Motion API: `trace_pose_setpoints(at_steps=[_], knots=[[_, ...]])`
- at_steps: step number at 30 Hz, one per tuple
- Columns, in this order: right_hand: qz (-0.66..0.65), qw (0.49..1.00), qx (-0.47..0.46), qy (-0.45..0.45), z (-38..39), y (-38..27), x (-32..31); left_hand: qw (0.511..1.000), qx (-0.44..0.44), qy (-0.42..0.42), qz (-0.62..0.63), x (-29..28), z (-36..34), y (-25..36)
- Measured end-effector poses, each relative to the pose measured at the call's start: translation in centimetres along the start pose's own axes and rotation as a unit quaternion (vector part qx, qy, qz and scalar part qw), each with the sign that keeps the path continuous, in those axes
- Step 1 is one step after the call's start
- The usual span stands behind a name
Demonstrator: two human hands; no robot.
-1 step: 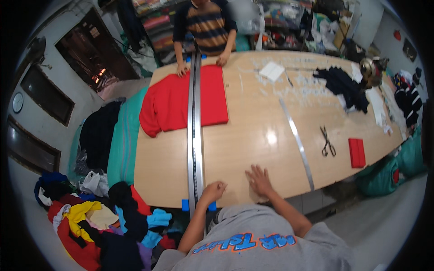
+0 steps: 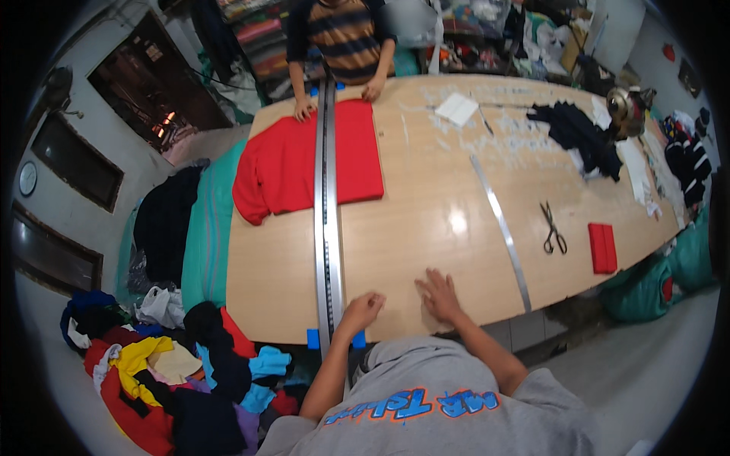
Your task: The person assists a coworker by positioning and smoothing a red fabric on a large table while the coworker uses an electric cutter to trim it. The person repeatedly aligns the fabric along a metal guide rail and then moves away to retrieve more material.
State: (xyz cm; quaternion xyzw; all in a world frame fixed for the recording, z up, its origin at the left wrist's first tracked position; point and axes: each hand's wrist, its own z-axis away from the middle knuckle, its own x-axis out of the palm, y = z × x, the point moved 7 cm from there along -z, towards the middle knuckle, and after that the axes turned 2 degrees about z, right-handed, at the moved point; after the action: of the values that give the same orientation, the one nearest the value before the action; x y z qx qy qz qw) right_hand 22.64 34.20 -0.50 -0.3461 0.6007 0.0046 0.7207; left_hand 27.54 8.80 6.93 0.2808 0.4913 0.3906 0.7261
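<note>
Head cam: L hand (image 2: 365,306) half-curled, contents unclear, R hand (image 2: 439,298) splayed, empty, w/ rail (image 2: 330,247) over red cloth (image 2: 359,152)

The left hand (image 2: 365,310) has its fingers curled in, its forearm (image 2: 328,380) slanting far and right; the right hand (image 2: 439,297) is palm down, fingers spread, its arm (image 2: 493,346) slanting far and left.

This view looks from the wearer's head, through the left one of two fisheye cameras, and faces downward and forward. Nearest is the grey T-shirt (image 2: 433,376), then the left hand (image 2: 366,309) and the right hand (image 2: 439,297). The wood-coloured table (image 2: 418,220) stretches away to a co-worker (image 2: 346,38), whom the upper edge cuts.
</note>
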Motion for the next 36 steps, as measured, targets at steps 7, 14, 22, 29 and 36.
trace_pose_setpoints(at_steps=[7, 14, 22, 29, 36], knots=[[0.024, 0.957, 0.177, 0.229, -2.3, 9.6, -6.4, 0.963, 0.193, 0.185, -0.024, -5.4, -13.9, 4.8], [0.162, 0.882, 0.345, 0.278, -2.5, 11.7, -8.6, 0.916, 0.203, 0.165, -0.306, -8.4, -29.7, 6.2], [0.152, 0.872, 0.380, 0.267, -3.0, 12.6, -9.8, 0.873, 0.280, 0.128, -0.379, -9.4, -33.8, 7.8], [0.135, 0.871, 0.411, 0.233, -3.2, 13.5, -9.5, 0.945, 0.170, 0.129, -0.247, -11.1, -35.6, 6.0], [0.125, 0.869, 0.416, 0.236, -3.2, 13.6, -9.4, 0.967, 0.145, 0.117, -0.172, -11.6, -35.7, 5.7]])
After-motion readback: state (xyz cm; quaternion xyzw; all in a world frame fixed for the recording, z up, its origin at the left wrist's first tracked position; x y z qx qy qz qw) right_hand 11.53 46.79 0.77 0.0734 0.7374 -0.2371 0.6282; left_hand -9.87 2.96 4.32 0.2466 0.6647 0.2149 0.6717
